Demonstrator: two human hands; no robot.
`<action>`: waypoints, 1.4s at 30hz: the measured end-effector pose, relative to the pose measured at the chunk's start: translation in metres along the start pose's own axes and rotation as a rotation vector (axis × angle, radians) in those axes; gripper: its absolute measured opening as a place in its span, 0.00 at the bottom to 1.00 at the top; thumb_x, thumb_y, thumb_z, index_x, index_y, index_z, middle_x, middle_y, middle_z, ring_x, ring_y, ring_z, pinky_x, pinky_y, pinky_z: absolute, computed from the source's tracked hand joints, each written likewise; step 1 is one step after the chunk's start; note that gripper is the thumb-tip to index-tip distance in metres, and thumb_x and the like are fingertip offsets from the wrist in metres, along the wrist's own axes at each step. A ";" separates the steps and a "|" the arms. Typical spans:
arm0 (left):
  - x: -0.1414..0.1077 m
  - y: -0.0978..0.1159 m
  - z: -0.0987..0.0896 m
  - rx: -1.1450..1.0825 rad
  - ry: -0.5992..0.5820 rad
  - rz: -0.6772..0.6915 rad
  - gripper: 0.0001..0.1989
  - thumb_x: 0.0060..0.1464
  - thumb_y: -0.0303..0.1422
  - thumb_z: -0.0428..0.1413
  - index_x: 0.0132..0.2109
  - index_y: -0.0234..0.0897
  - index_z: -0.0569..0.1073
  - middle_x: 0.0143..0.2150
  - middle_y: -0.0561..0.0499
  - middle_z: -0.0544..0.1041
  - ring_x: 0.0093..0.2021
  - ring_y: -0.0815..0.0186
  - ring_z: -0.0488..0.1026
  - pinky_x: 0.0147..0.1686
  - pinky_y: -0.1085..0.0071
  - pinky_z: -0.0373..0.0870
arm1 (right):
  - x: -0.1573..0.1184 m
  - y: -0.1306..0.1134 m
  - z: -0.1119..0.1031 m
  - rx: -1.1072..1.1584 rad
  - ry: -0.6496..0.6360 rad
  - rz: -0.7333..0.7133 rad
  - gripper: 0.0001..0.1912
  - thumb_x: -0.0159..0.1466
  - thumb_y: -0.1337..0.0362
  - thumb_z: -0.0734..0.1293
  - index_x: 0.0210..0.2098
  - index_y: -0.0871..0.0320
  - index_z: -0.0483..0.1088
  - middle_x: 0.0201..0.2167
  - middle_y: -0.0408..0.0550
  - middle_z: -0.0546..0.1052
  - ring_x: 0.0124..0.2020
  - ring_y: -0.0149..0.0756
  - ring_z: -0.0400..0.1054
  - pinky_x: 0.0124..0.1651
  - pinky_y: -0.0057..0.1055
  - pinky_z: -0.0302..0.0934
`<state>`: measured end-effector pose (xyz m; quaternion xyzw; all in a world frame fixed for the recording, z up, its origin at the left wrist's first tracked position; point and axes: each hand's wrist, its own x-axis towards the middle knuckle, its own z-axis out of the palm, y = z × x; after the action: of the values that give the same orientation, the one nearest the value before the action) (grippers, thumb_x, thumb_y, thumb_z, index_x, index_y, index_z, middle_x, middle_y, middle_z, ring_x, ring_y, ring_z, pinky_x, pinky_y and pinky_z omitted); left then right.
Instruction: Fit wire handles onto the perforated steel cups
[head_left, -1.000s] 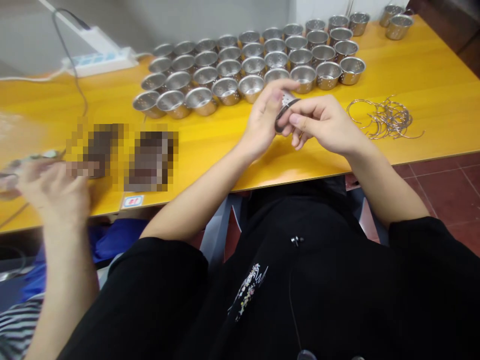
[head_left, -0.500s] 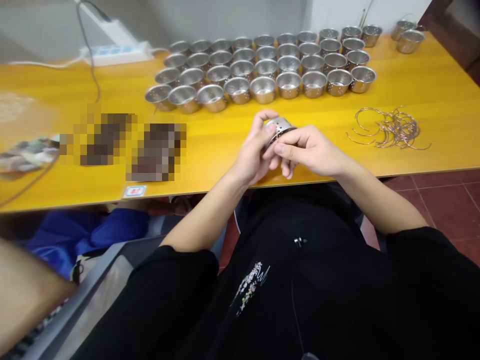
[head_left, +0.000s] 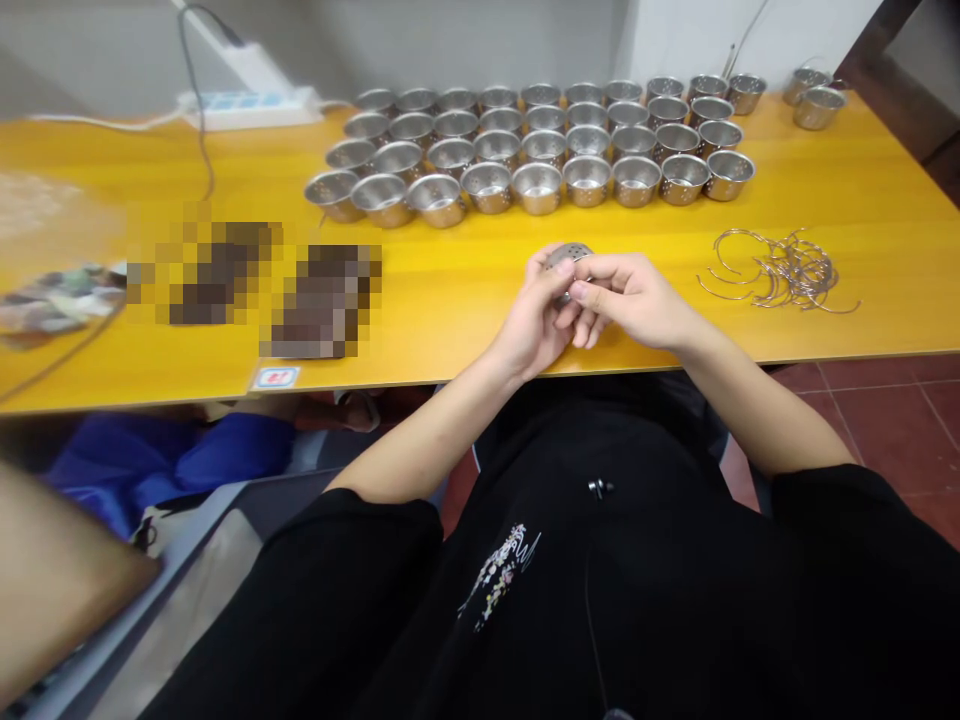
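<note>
A black short-sleeved top (head_left: 637, 590) bears a multicoloured print (head_left: 499, 572), a shiny clip (head_left: 598, 489) and a thin cord (head_left: 592, 630).

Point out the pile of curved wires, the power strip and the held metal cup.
Pile of curved wires (head_left: 806, 272), head view: its tangled middle.
Power strip (head_left: 251, 113), head view: its white long side.
Held metal cup (head_left: 572, 250), head view: its perforated surface.

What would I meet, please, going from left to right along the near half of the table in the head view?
Multicoloured bundle, first pixelated dark object, second pixelated dark object, left hand, right hand, tangle of curved wires.
</note>
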<state>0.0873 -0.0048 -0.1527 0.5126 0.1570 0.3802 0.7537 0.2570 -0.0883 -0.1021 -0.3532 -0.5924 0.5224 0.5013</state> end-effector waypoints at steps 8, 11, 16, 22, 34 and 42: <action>-0.009 -0.007 0.017 -0.033 0.165 0.167 0.26 0.79 0.65 0.71 0.65 0.54 0.79 0.59 0.50 0.90 0.51 0.61 0.89 0.41 0.68 0.86 | -0.002 -0.010 -0.001 -0.035 0.042 0.037 0.35 0.75 0.32 0.90 0.47 0.57 0.83 0.41 0.51 0.94 0.32 0.35 0.88 0.37 0.26 0.85; -0.012 -0.007 0.020 -0.015 0.192 0.164 0.29 0.76 0.66 0.73 0.65 0.54 0.78 0.55 0.50 0.88 0.46 0.61 0.86 0.39 0.67 0.82 | -0.002 -0.007 0.000 -0.070 0.033 0.044 0.35 0.75 0.31 0.89 0.46 0.58 0.84 0.40 0.52 0.93 0.32 0.36 0.88 0.37 0.27 0.86; -0.016 -0.009 0.013 -0.016 0.121 0.153 0.37 0.66 0.62 0.82 0.68 0.54 0.76 0.60 0.48 0.87 0.48 0.62 0.87 0.45 0.69 0.84 | -0.003 0.000 0.004 -0.110 0.009 0.044 0.34 0.80 0.32 0.85 0.45 0.58 0.83 0.33 0.49 0.88 0.33 0.37 0.87 0.39 0.29 0.86; -0.020 -0.008 0.009 -0.026 0.123 0.147 0.44 0.58 0.56 0.88 0.70 0.55 0.77 0.63 0.46 0.86 0.54 0.56 0.89 0.48 0.67 0.86 | -0.005 0.005 0.010 -0.127 -0.019 -0.036 0.31 0.85 0.33 0.81 0.46 0.57 0.82 0.35 0.49 0.88 0.35 0.37 0.87 0.42 0.30 0.85; -0.014 -0.013 0.006 0.009 0.079 0.183 0.42 0.66 0.62 0.81 0.76 0.59 0.74 0.65 0.44 0.85 0.54 0.51 0.87 0.47 0.61 0.85 | -0.004 0.014 0.008 -0.244 -0.036 -0.185 0.35 0.89 0.28 0.75 0.43 0.54 0.79 0.33 0.46 0.86 0.32 0.36 0.83 0.41 0.33 0.80; -0.013 -0.010 0.009 -0.015 0.083 0.160 0.38 0.65 0.58 0.83 0.69 0.55 0.75 0.62 0.45 0.85 0.44 0.59 0.82 0.39 0.65 0.80 | -0.006 0.015 0.005 -0.279 -0.025 -0.177 0.36 0.89 0.28 0.73 0.44 0.55 0.78 0.32 0.46 0.86 0.31 0.36 0.82 0.39 0.32 0.80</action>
<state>0.0885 -0.0220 -0.1596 0.5015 0.1438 0.4612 0.7178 0.2520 -0.0922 -0.1180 -0.3592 -0.6944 0.3933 0.4839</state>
